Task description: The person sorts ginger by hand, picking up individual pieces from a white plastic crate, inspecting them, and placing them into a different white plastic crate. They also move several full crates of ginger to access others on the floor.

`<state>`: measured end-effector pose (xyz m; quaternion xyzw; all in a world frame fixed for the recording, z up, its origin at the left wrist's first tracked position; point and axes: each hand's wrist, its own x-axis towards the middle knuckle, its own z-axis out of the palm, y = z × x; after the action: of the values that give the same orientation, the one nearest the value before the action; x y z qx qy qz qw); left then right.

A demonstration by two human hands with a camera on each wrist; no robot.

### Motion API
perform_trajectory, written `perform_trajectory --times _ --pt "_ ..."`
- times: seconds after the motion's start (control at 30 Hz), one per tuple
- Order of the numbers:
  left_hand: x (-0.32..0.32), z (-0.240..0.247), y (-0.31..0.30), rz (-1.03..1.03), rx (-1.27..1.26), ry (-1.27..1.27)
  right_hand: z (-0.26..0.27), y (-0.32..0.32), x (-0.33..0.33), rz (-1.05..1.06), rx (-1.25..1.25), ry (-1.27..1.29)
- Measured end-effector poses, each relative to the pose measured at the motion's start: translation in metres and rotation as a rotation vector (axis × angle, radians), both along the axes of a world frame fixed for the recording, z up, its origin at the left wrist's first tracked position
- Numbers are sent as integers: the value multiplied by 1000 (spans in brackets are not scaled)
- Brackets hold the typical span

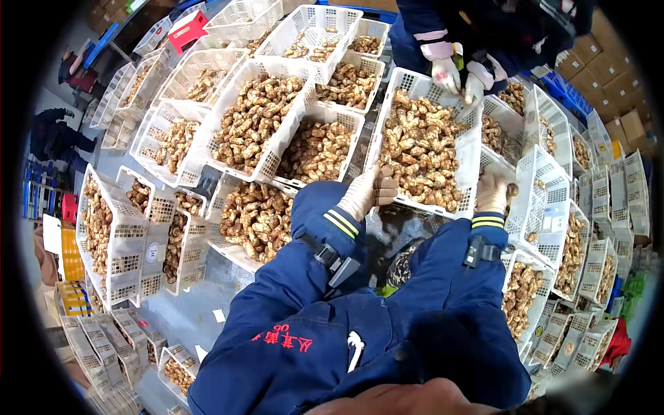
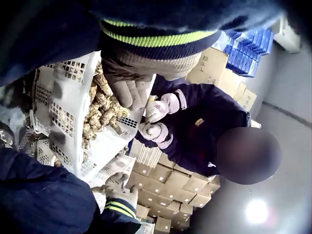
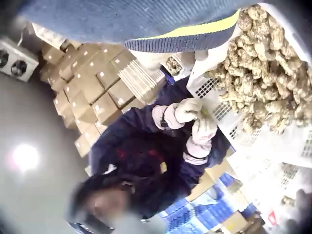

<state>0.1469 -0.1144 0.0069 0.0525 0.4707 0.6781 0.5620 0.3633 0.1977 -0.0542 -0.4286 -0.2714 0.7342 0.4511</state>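
Note:
A white perforated crate (image 1: 472, 173) of knobbly brown-and-cream mushrooms (image 1: 422, 145) stands before me. My gloved left hand (image 1: 372, 191) is at its near left corner, fingers loosely bent. In the left wrist view, that hand (image 2: 127, 83) reaches over the crate's mushrooms (image 2: 102, 109), with no piece in the fingers. Just beyond the crate's near right side is my gloved right hand (image 1: 492, 194), over a neighbouring crate. A brown piece (image 1: 512, 189) shows beside its fingers; I cannot tell whether they hold it. The right wrist view hides those fingers under the cuff (image 3: 185, 41).
Across the crate stands another person, gloved hands (image 1: 456, 79) together at its far rim. More crates of mushrooms (image 1: 259, 117) crowd the left, and stacked crates (image 1: 539, 200) the right. Cardboard boxes (image 1: 609, 76) are piled behind. Grey floor (image 1: 200, 277) shows at the lower left.

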Motion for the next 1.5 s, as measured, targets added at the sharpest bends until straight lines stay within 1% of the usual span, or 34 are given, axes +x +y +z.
perform_trajectory --times 0.03,0.07,0.1,0.13,0.17,0.23,0.3,0.33,0.37,0.43,0.47,0.5,0.57,0.6,0.7,0.73,0.77,0.83,0.87,0.9,0.97,1.03,1.07,1.1,1.17,1.27,1.37,1.4,1.5 --pt "0 0 0 3 7 4 8 -12 -12 161 83 -162" --pt "1 1 -1 0 14 10 35 -37 -24 392 245 -371" --pt "1 2 0 0 4 14 10 -32 -29 633 472 -570" --pt "2 3 0 1 -7 17 3 -33 -38 733 944 -1083" --pt "1 3 0 4 -19 21 -14 -36 -49 827 923 -1177" --pt "1 1 -2 10 -13 25 -13 -54 -66 918 1130 -1319" --pt "0 -4 -1 10 8 19 -6 -69 -84 1100 1208 -1292" --pt "-1 -9 0 6 24 11 -12 -75 -91 1153 1238 -1223" --pt "-2 -13 1 2 38 4 -21 -82 -96 1116 1469 -1213" --pt "1 -5 2 11 -14 12 -29 -95 -109 1337 1417 -1309" --pt "0 -5 3 4 -24 5 -30 -93 -112 1437 1242 -1353" --pt "0 -4 3 -4 -34 -3 -38 -90 -126 1466 1222 -1489" --pt "2 -1 3 20 -60 16 -7 -95 -123 1286 1122 -1365" --pt "1 -6 3 41 -27 -2 -15 -95 -114 1040 1248 -1089" --pt "1 -26 6 157 47 -48 29 -119 -108 921 950 -433" --pt "0 -27 5 159 80 -102 45 -132 -104 913 783 -330" --pt "-1 -27 5 152 95 -136 54 -143 -98 875 819 -139" --pt "1 -12 6 134 125 -198 55 -159 -93 859 816 -196" --pt "7 -5 5 186 107 -211 57 -163 -90 860 855 -139" --pt "7 -6 4 182 110 -194 58 -167 -88 872 859 -166" --pt "2 -14 2 177 121 -157 60 -166 -89 892 954 -72" --pt "-1 -21 3 138 215 -151 60 -166 -88 901 888 -129" --pt "-3 -24 2 127 254 -167 55 -167 -86 904 728 -85" --pt "-3 -21 1 117 292 -184 53 -168 -91 914 715 47" --pt "-2 -15 -1 127 276 -160 49 -172 -92 857 725 68" --pt "2 -3 -1 135 274 -150 61 -179 -88 881 701 -13" --pt "0 -8 1 128 291 -142 57 -176 -87 916 663 -69" --pt "0 -7 1 123 298 -138 55 -177 -87 922 663 -134" --pt "1 -4 1 146 253 -119 53 -173 -84 958 559 -171"
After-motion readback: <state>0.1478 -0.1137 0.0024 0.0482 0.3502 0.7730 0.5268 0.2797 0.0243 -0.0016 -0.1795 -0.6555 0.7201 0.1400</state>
